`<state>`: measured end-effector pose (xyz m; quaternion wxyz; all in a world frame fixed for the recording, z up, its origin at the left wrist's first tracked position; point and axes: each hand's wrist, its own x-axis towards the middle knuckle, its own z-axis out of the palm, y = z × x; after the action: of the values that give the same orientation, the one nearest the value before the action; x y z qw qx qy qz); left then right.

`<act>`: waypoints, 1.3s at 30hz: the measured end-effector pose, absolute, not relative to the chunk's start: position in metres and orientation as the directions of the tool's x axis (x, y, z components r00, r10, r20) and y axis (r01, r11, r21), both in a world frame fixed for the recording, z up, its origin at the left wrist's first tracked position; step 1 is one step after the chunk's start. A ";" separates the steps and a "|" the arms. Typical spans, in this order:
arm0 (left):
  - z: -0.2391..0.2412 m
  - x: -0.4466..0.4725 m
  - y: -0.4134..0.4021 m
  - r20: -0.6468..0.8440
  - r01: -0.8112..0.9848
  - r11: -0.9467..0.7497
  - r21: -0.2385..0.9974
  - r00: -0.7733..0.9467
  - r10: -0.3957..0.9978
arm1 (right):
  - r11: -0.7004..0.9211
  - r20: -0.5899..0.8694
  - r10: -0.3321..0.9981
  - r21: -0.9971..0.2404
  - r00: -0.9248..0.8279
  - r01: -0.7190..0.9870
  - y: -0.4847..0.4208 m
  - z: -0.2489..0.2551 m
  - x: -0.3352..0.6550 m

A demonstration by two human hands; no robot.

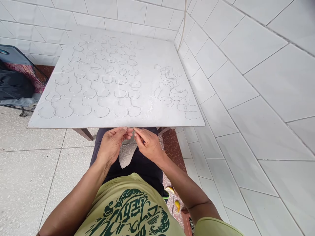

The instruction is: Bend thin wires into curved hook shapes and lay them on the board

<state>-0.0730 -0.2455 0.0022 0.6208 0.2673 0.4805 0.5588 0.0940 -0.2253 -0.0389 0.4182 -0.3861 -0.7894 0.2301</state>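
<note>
The left hand [111, 145] and right hand [147, 144] mostly hide the thin wire piece [128, 142] between them.

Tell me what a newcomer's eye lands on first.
A white square board dominates the centre, carrying rows of thin grey curved wire hooks, with a tangled wire cluster along its right side. At its near edge, the left hand and right hand pinch a thin wire piece between their fingers. Glossy white wall tiles fill the right.

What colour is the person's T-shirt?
The T-shirt is pale yellow-green with a dark green print. It shows best in the head view.
</note>
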 end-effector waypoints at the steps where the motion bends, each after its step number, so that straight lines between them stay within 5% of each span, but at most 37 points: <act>1: 0.003 -0.072 -0.245 -0.298 -0.440 0.235 0.866 -0.079 0.951 | 0.575 0.471 0.817 -0.703 -0.333 0.419 -0.226 -0.038 0.093; 10: -0.002 -0.082 -0.238 -0.296 -0.374 0.244 0.895 -0.090 0.951 | 0.249 0.219 0.968 -0.907 -0.125 0.339 -0.224 -0.028 0.096; 21: -0.008 -0.080 -0.256 -0.214 -0.114 0.208 0.971 -0.045 0.976 | 0.341 0.364 0.929 -0.764 -0.070 0.549 -0.213 -0.033 0.102; 39: -0.017 -0.087 -0.250 -0.140 0.070 0.139 0.988 0.016 0.990 | 0.280 0.247 0.960 -0.880 -0.134 0.383 -0.212 -0.027 0.101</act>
<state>-0.0871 -0.2504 -0.0170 0.5214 0.4857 0.5455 0.4412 0.1012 -0.2119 -0.0273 0.4306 -0.4977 -0.6744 0.3348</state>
